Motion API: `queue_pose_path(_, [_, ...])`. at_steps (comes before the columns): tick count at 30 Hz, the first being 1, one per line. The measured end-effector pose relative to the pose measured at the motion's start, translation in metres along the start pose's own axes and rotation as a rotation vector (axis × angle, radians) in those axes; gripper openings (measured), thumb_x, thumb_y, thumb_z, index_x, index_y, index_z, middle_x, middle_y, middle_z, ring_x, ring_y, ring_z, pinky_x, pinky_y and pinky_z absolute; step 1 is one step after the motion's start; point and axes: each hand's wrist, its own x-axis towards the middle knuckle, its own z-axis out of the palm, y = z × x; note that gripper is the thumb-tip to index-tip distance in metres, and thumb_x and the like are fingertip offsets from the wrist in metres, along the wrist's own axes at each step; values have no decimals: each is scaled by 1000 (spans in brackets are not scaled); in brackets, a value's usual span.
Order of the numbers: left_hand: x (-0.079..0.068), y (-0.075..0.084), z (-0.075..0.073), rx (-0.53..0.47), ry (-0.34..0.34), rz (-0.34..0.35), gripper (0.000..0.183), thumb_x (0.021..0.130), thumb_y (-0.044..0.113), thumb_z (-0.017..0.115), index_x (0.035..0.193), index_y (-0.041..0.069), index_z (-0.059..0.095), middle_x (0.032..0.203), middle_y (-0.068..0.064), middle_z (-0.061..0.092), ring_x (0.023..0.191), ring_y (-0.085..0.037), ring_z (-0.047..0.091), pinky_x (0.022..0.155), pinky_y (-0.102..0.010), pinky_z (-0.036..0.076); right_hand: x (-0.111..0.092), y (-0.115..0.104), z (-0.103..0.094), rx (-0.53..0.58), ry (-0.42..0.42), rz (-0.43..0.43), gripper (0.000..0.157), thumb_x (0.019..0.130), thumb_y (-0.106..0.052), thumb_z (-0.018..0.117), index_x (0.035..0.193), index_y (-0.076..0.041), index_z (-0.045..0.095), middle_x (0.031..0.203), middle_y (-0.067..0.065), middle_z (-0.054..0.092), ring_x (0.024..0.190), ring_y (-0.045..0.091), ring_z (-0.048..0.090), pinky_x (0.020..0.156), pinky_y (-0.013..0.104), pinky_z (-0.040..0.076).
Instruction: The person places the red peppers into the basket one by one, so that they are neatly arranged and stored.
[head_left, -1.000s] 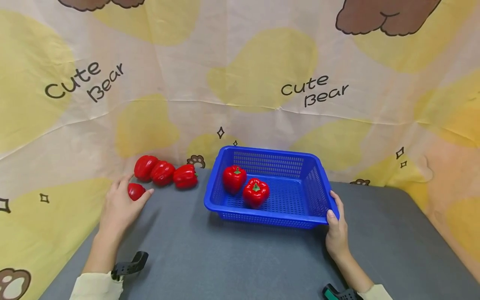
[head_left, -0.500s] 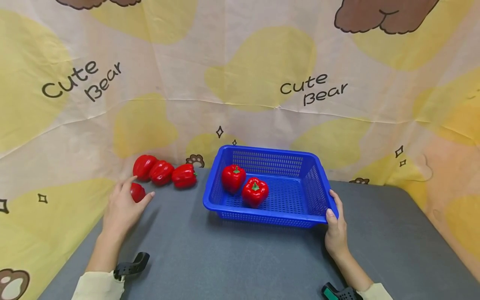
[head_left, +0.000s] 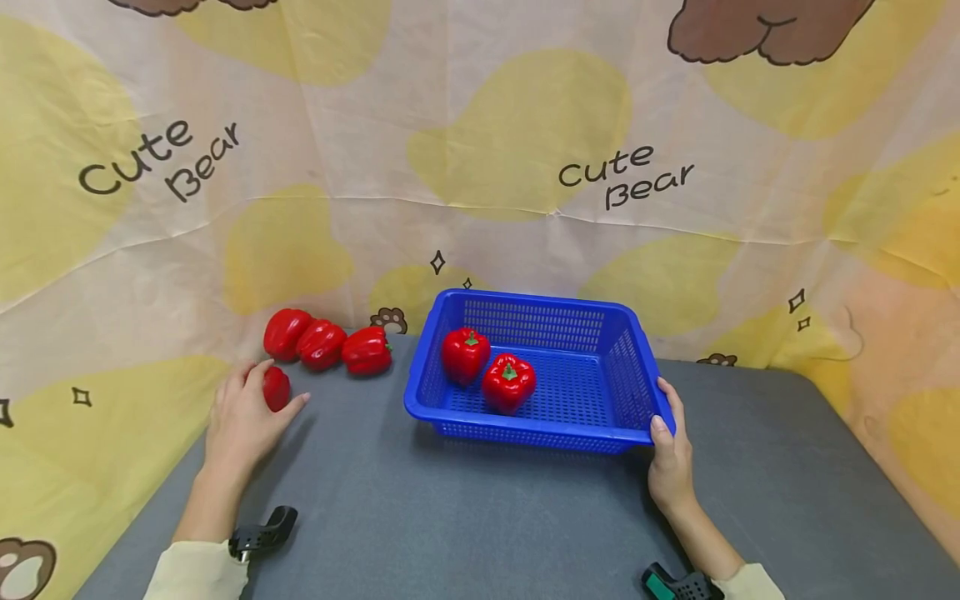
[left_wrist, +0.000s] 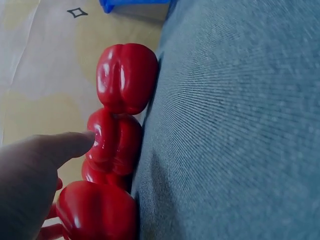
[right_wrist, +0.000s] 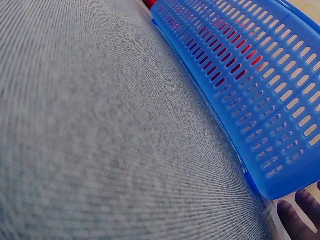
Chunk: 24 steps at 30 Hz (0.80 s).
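My left hand [head_left: 243, 425] is at the left end of the table, around a red bell pepper [head_left: 277, 389]. The left wrist view has its fingers behind this pepper [left_wrist: 97, 210], while the thumb stands out straight, apart from it. Farther back lie three more red bell peppers [head_left: 322, 345] in a row. My right hand [head_left: 672, 467] grips the right end of a blue plastic basket [head_left: 525, 429], thumb at the rim. Two red bell peppers [head_left: 508, 384] stand inside, toward the left, stems up. The right wrist view catches fingertips [right_wrist: 295, 220] beside the basket's lower corner.
Under everything is a grey cloth-covered table [head_left: 450, 525]. A cream and yellow printed curtain [head_left: 495, 150] hangs close behind the basket and the peppers. Each wrist wears a black strap [head_left: 262, 533].
My left hand shifts slightly around the pepper, which shows a little more between thumb and fingers. The right hand and the basket hold steady; the whole view drifts slightly.
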Motion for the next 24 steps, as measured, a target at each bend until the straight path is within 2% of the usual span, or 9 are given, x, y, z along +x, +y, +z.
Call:
queue_pose_path(3, [0,-2,1,17,18,15,83,78,28,81,146,-1,42,145,-32,39,128,-54,38,95,-75,41,0,0,0,-2,0,0,58,102,-30,31,160,-29,24,163,12,33,139,32,43,96,5,33])
queue_pose_path(9, [0,-3,2,33,56,26,78,76,20,83,142,-2,47,142,-31,42,125,-53,41,95,-75,42,0,-1,0,-1,12,13,58,102,-30,31,160,-31,25,163,10,34,134,18,44,98,8,34])
queue_pose_path(13, [0,-4,2,31,94,43,74,75,18,83,138,-2,50,138,-31,46,123,-53,42,93,-74,43,0,-1,0,-6,7,12,59,102,-30,31,160,-31,25,163,11,33,137,26,44,101,12,35])
queue_pose_path(19, [0,-8,6,27,138,67,65,77,17,80,135,1,56,136,-29,49,121,-53,43,91,-72,43,-1,-2,0,-15,1,14,59,101,-30,31,160,-29,24,164,12,32,141,34,41,109,32,38])
queue_pose_path(24, [1,-10,8,12,118,57,64,79,15,79,137,3,55,139,-28,47,122,-54,42,89,-73,46,0,-2,0,-18,-8,13,59,102,-30,30,160,-29,23,164,13,31,142,36,40,113,46,37])
